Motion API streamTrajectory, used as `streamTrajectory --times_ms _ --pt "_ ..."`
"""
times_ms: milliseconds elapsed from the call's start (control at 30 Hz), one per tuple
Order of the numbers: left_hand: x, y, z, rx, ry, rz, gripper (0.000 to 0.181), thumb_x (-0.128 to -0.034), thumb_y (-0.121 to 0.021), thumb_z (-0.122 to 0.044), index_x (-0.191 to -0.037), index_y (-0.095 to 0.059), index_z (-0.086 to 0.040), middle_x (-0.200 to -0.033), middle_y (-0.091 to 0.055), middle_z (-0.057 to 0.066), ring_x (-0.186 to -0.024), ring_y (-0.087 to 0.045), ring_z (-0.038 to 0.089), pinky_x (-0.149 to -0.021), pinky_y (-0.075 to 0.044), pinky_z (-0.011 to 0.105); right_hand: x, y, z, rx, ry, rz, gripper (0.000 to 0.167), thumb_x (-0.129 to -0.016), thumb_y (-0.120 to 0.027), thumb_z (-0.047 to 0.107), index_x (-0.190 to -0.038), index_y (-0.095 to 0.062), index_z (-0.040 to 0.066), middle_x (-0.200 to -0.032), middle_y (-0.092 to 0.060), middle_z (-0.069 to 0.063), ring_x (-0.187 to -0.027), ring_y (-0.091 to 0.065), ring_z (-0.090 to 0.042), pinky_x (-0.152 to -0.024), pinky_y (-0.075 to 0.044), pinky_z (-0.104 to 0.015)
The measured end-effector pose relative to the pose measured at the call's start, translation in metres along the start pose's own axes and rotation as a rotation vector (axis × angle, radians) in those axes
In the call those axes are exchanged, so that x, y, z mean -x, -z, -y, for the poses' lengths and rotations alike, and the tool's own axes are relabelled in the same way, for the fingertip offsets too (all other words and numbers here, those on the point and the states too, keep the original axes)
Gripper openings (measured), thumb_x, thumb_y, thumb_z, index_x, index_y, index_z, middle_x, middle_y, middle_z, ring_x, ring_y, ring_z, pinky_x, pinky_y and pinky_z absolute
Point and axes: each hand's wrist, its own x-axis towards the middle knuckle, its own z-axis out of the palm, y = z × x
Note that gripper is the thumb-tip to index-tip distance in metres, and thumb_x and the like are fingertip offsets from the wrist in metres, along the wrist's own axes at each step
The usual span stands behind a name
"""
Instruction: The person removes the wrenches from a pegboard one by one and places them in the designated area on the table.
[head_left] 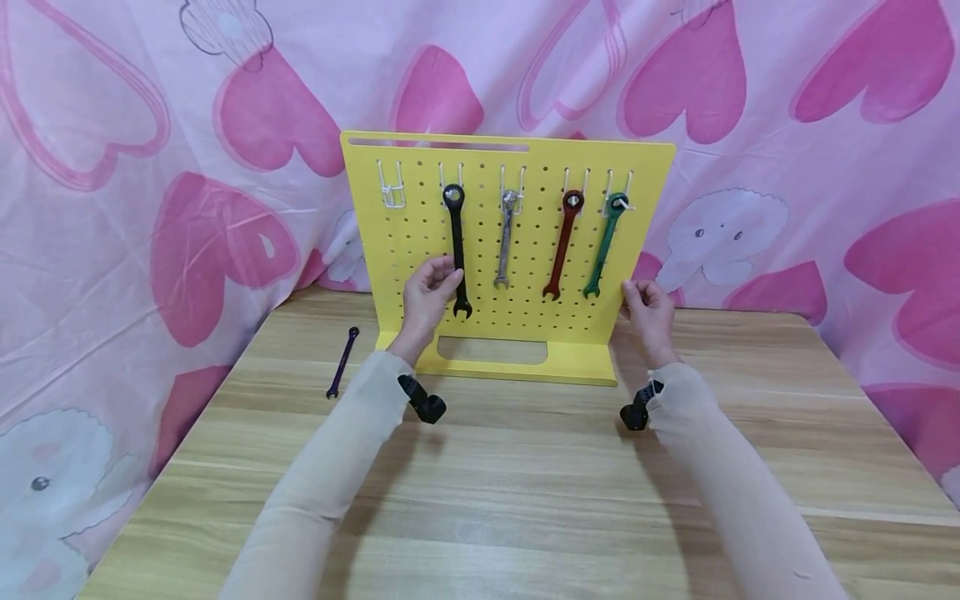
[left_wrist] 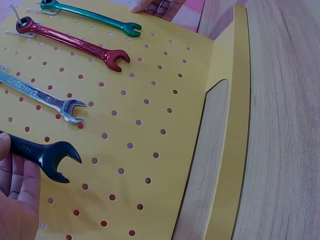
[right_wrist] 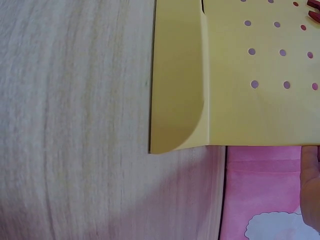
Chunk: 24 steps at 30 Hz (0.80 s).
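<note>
A yellow pegboard [head_left: 405, 242] stands upright on the table. Near the lower end of a black wrench [head_left: 456, 233], my left hand [head_left: 429, 302] pinches the shaft between thumb and fingers; the wrench's ring end is up at a white hook. In the left wrist view the open jaw of this black wrench [left_wrist: 60, 159] lies close to the board's face. My right hand [head_left: 651, 315] grips the board's right edge, fingers partly hidden behind it. Silver [head_left: 507, 242], red [head_left: 562, 246] and green [head_left: 604, 246] wrenches hang from hooks to the right of the black one.
A small purple wrench [head_left: 343, 362] lies on the wooden table [head_left: 525, 467], left of the board. The leftmost white hook [head_left: 392, 196] carries no wrench. Behind the table hangs a pink cloth [head_left: 315, 50] with hearts. The board's base [head_left: 517, 372] has a long cutout.
</note>
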Motion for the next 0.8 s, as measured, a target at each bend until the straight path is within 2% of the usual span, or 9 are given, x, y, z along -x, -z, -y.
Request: streamTrajectory --times_ms 167,400,800 --pt "0.0008 0.0001 -0.0014 0.037 0.031 0.018 0.024 -0.0874 -0.066 -0.011 -0.11 -0.061 -0.004 -0.089 -0.064 -0.006 -0.079 -0.06 0.005 -0.071 -0.053 0.02 0.0011 -0.0004 0.0008 0.003 -0.007 0.004 0.016 -0.091 -0.058 0.026 -0.089 -0.057 0.01 -0.09 -0.054 -0.004 -0.082 -0.057 -0.01 -0.075 -0.054 -0.016" --pt "0.0024 0.0002 -0.0032 0.072 0.042 0.042 0.022 -0.0883 -0.065 -0.009 -0.11 -0.061 -0.004 -0.085 -0.065 -0.01 -0.077 -0.06 0.004 -0.069 -0.053 0.019 0.0028 -0.0006 0.0024 0.013 -0.007 0.008 0.015 -0.092 -0.058 0.027 -0.09 -0.057 0.012 -0.09 -0.055 -0.003 -0.084 -0.058 -0.01 -0.077 -0.053 -0.015" --pt "0.0053 0.0025 -0.0048 0.127 0.058 0.068 0.023 -0.0886 -0.064 -0.008 -0.11 -0.061 -0.003 -0.085 -0.065 -0.006 -0.076 -0.062 0.005 -0.069 -0.055 0.02 0.0073 -0.0015 0.0085 -0.018 -0.006 0.008 0.019 -0.093 -0.057 0.022 -0.093 -0.057 0.003 -0.089 -0.056 -0.004 -0.083 -0.058 -0.011 -0.076 -0.054 -0.017"
